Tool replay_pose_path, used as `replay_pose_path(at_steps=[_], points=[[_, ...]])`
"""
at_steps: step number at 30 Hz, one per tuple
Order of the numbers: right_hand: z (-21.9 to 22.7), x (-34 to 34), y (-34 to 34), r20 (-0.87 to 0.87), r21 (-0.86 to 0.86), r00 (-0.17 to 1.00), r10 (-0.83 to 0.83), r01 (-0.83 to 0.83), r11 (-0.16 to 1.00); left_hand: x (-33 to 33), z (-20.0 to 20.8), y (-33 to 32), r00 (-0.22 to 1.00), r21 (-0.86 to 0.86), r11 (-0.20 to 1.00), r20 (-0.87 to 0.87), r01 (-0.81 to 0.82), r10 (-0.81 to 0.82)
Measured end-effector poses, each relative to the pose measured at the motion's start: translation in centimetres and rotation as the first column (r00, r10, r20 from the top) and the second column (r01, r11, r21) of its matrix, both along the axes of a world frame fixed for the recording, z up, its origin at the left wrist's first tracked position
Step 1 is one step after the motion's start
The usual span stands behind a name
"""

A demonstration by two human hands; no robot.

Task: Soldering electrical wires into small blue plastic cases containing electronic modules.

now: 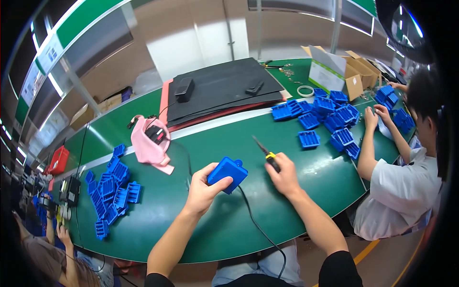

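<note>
My left hand grips a blue plastic case, thumb across its smooth flat face. A small round tab sticks out from the case's upper edge. To its right, my right hand is closed round the yellow-and-black handle of a pointed tool. The tool's slim grey tip points up and to the left, apart from the case; its exact kind is unclear. A black cable runs from beneath the held case down toward my lap.
Slotted blue cases lie heaped at left and at right. A pink cloth with a black device and a black mat lie beyond my hands. Cardboard boxes stand far right. Co-workers sit at right and lower left.
</note>
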State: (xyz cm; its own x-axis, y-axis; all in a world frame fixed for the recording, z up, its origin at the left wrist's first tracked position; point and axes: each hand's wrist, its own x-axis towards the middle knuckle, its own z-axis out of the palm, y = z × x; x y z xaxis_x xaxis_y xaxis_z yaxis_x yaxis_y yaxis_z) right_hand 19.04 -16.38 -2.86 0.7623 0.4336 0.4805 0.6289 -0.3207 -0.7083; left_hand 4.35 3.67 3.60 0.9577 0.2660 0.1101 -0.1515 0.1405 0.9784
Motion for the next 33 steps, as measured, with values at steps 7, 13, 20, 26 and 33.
replay_pose_path(at_steps=[7, 13, 20, 26, 33], points=[[1.4, -2.1, 1.1, -0.274, 0.288, 0.942, 0.193, -0.111, 0.951, -2.2, -0.9, 2.1, 0.921, 0.682, 0.623, 0.332, -0.383, 0.203], [2.5, -5.9, 1.3, -0.463, 0.43, 0.692, 0.554, -0.371, 0.823, -2.2, -1.9, 2.4, 0.873, 0.662, 0.575, 0.422, -0.481, 0.245], [1.8, -6.6, 2.3, -0.523, 0.363, 0.656, 0.545, -0.407, 0.838, -2.6, -2.5, 2.0, 0.883, 0.684, 0.567, 0.421, -0.459, 0.206], [1.8, -6.6, 1.8, -0.523, 0.382, 0.643, 0.559, -0.409, 0.829, -2.6, -2.9, 1.2, 0.909, 0.567, 0.718, 0.342, -0.403, 0.239], [1.1, -6.0, 1.8, -0.607, 0.613, 0.403, 0.685, -0.312, 0.726, -3.2, -2.5, 1.5, 0.964, -0.106, 0.977, 0.17, -0.187, 0.203]])
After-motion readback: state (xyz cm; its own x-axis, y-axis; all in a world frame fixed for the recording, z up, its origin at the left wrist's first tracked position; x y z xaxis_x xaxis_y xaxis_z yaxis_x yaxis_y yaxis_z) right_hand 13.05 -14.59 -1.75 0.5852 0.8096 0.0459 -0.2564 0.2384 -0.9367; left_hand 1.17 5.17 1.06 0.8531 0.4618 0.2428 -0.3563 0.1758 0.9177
